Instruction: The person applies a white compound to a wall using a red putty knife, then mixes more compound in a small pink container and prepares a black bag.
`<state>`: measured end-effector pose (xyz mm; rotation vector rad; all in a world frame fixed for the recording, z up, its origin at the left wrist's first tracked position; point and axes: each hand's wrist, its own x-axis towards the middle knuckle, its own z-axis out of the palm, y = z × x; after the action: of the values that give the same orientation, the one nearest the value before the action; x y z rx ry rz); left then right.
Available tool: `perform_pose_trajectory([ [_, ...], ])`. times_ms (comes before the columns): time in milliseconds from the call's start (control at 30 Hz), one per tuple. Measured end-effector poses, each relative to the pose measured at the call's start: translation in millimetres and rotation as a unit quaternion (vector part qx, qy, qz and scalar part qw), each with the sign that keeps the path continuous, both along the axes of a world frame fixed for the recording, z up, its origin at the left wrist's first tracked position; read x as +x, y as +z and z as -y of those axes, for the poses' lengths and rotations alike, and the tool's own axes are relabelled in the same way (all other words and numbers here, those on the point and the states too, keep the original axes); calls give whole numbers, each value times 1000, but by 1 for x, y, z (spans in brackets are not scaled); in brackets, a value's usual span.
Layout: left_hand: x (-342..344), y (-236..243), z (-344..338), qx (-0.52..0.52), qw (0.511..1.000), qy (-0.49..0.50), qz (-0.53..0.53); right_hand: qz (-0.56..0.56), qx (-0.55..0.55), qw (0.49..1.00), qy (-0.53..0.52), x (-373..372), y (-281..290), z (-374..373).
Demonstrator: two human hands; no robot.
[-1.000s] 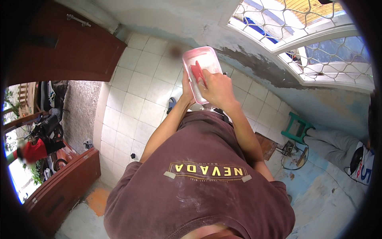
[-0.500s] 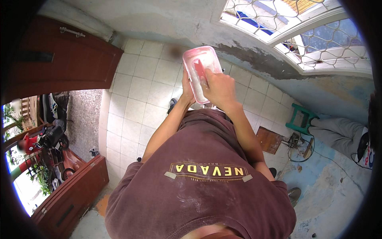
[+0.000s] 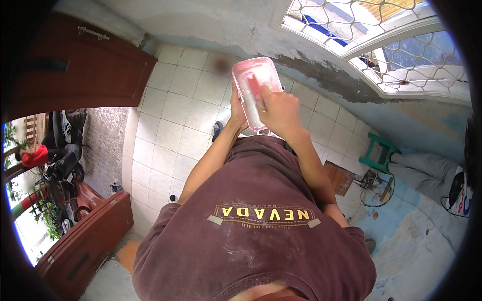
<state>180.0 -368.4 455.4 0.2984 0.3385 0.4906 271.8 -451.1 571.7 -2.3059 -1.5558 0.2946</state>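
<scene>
My left hand point(image 3: 237, 108) is wrapped round the left side of a pink rectangular plastic tub point(image 3: 240, 67), holding it out in front of my body. White paste point(image 3: 252, 116) coats the inside of the tub, with pink showing through at the far end. A red flat scraper point(image 3: 254, 83), smeared by motion, reaches into the paste. My right hand point(image 3: 282, 108) is closed round its near end, over the right rim of the tub. The grip end of the scraper is hidden by my fingers.
Pale floor tiles point(image 3: 173, 108) lie below, beside a wall with peeling paint point(image 3: 321, 75) and a grilled window point(image 3: 401, 55). At the right stand a green plastic stool point(image 3: 374, 150) and a person in grey trousers point(image 3: 424, 170). Open brown doors point(image 3: 85, 246) and motorbikes point(image 3: 65, 165) are at the left.
The scraper has shifted within the tub and its notched far end is now blurred. My right hand has moved slightly right; the left keeps its hold. Outside, a person in red has moved.
</scene>
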Motion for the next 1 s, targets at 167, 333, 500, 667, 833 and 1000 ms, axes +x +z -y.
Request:
perform_pose_trajectory([
  [167,4,5,2,32,999,-3,14,20,16,998,-59,18,6,0],
  [333,2,2,9,-1,1000,2,2,26,3,1000,-3,-3,-8,-2],
  [500,-3,4,10,-24,1000,-2,6,-4,11,1000,-2,2,2,17],
  [667,5,3,13,-6,1000,-18,13,12,3,996,-84,15,-2,27],
  [833,9,9,20,18,999,-43,-5,-25,1,999,-46,2,-9,29],
  [1000,9,9,20,15,999,-45,3,-55,36,994,-92,10,6,27],
])
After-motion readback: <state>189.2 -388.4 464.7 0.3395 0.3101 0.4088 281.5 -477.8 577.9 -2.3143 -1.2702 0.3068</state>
